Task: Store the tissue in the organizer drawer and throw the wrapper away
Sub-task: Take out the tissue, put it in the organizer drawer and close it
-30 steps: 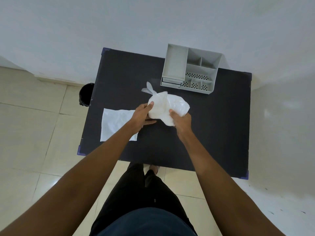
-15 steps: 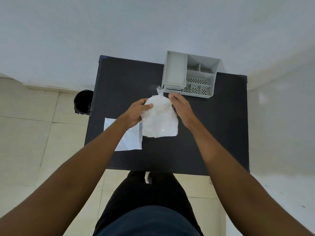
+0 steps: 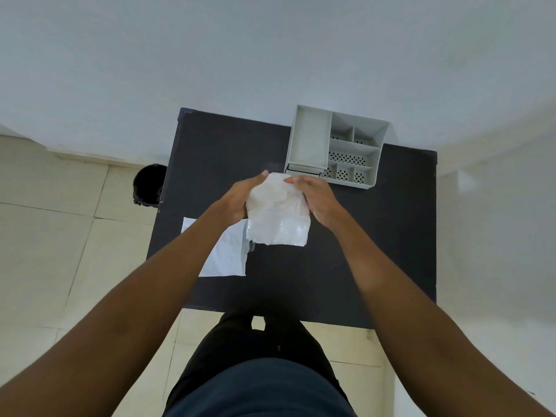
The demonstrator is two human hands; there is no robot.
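A white tissue bundle in a clear plastic wrapper (image 3: 278,215) is held above the black table (image 3: 361,251). My left hand (image 3: 240,200) grips its left side and my right hand (image 3: 316,200) grips its right side. The wrapper's open lower edge hangs down toward me. Just beyond my hands stands the grey organizer (image 3: 337,149), with a tall left compartment, several perforated cells and a small shut drawer (image 3: 304,169) at its front left base. A flat white sheet (image 3: 228,254) lies on the table under my left forearm.
A black round bin (image 3: 149,185) stands on the tiled floor at the table's left side. A white wall runs behind the table and along the right. My legs stand against the table's near edge.
The bundle has been turned from lying sideways with a knotted tail to upright with its open end down. Both hands have shifted up to grip its top sides.
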